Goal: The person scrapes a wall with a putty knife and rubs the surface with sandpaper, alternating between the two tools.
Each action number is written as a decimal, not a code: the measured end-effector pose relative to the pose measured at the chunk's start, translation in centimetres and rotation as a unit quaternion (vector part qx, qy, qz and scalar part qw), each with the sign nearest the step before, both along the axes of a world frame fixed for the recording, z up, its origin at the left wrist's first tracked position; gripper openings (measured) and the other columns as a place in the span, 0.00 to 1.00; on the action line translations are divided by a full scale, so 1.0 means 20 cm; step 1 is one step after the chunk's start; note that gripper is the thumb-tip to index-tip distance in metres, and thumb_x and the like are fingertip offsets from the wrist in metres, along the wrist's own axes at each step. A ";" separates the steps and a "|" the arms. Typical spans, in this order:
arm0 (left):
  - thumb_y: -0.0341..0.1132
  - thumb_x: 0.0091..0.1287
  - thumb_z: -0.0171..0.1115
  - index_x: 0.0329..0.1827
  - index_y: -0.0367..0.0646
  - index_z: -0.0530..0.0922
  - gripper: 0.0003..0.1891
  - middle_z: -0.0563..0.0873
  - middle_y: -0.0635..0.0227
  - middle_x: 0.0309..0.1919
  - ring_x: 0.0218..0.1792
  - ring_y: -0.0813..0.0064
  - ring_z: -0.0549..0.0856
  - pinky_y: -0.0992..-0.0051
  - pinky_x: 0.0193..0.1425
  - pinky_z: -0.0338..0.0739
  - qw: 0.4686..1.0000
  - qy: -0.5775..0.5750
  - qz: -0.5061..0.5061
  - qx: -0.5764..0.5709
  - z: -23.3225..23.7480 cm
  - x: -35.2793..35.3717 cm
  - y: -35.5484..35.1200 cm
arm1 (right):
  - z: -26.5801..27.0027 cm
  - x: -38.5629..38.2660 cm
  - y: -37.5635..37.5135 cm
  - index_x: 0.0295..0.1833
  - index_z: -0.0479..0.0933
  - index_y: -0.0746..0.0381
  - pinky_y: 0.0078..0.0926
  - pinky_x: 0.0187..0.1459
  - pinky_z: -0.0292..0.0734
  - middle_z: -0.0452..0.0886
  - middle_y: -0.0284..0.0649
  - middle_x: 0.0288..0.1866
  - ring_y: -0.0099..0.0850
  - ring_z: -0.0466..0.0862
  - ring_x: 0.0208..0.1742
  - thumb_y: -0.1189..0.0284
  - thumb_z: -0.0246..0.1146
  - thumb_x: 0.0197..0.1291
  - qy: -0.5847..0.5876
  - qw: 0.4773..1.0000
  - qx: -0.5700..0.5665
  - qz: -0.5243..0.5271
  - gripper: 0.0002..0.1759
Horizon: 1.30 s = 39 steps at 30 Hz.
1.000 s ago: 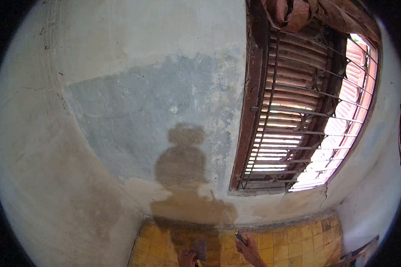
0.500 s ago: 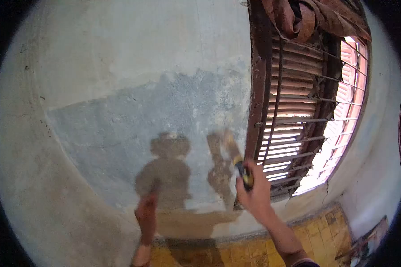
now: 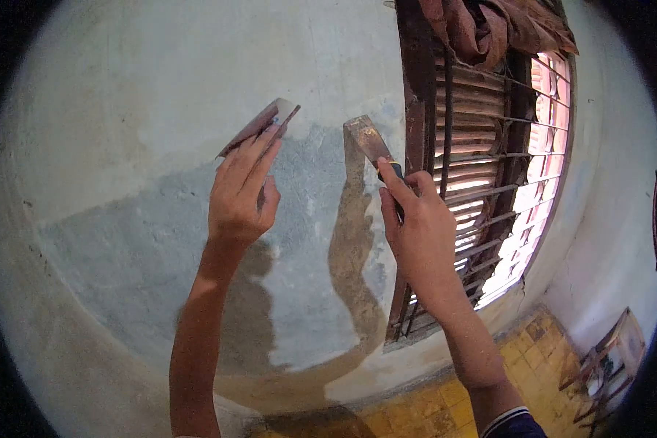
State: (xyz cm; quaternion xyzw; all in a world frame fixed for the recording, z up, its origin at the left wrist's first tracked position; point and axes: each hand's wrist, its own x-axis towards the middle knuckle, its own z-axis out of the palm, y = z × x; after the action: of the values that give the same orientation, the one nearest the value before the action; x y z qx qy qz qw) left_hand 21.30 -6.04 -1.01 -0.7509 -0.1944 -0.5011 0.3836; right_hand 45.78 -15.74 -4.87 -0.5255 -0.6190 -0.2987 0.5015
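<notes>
My right hand point(image 3: 423, 226) is closed round the dark handle of a putty knife point(image 3: 368, 139), index finger laid along it. The knife's stained metal blade points up, its tip right at the upper edge of the blue-grey wall patch point(image 3: 303, 190). To the left, my left hand point(image 3: 241, 186) holds a thin flat plate point(image 3: 259, 128), fingers stretched along it and thumb lower down. The plate is tilted, with a dark edge on its right side, and overlaps the pale wall above the patch. My left fingers partly hide it.
Right of my hands is a barred window point(image 3: 482, 168) with slatted shutters and a bunched brown cloth point(image 3: 482, 33) over its top. Yellow floor tiles point(image 3: 445, 398) lie below. A wooden chair-like piece point(image 3: 613, 358) stands at lower right.
Both hands have risen up the wall. The putty knife has moved up to the patch's top edge, and the left hand's plate has come plainly into sight.
</notes>
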 end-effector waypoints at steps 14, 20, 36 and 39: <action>0.22 0.64 0.59 0.69 0.40 0.79 0.27 0.76 0.57 0.74 0.73 0.55 0.76 0.55 0.78 0.70 0.999 -0.019 0.001 0.048 0.06 0.05 0.24 | 0.04 0.00 0.00 0.68 0.81 0.53 0.41 0.28 0.83 0.80 0.46 0.41 0.45 0.86 0.28 0.70 0.65 0.68 -0.009 1.000 0.009 0.001 0.22; 0.23 0.63 0.58 0.66 0.40 0.81 0.26 0.78 0.58 0.73 0.73 0.57 0.77 0.54 0.78 0.71 0.997 -0.028 0.013 0.069 0.06 0.05 0.25 | 0.13 -0.06 -0.03 0.66 0.82 0.54 0.42 0.30 0.83 0.81 0.47 0.41 0.45 0.87 0.32 0.71 0.64 0.68 0.007 1.000 -0.014 -0.013 0.21; 0.22 0.65 0.58 0.66 0.42 0.80 0.25 0.77 0.58 0.73 0.75 0.55 0.75 0.53 0.80 0.67 0.999 -0.030 -0.015 0.042 0.06 0.05 0.23 | 0.12 -0.08 -0.02 0.64 0.84 0.52 0.42 0.34 0.80 0.82 0.46 0.36 0.45 0.85 0.32 0.72 0.65 0.69 0.049 0.999 -0.002 -0.021 0.19; 0.23 0.65 0.58 0.66 0.42 0.80 0.25 0.77 0.58 0.73 0.75 0.55 0.75 0.54 0.80 0.67 0.999 -0.031 -0.005 0.035 0.05 0.05 0.23 | 0.13 -0.09 -0.04 0.64 0.84 0.52 0.43 0.33 0.83 0.82 0.45 0.39 0.45 0.88 0.32 0.69 0.64 0.69 0.039 0.999 -0.020 -0.031 0.18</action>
State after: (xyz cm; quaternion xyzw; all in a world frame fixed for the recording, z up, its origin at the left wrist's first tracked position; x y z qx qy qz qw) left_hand 22.28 -1.39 -0.04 -0.7219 -0.1847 -0.5329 0.4009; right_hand 44.02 -16.49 -2.34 -0.5655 -0.5883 -0.2814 0.5049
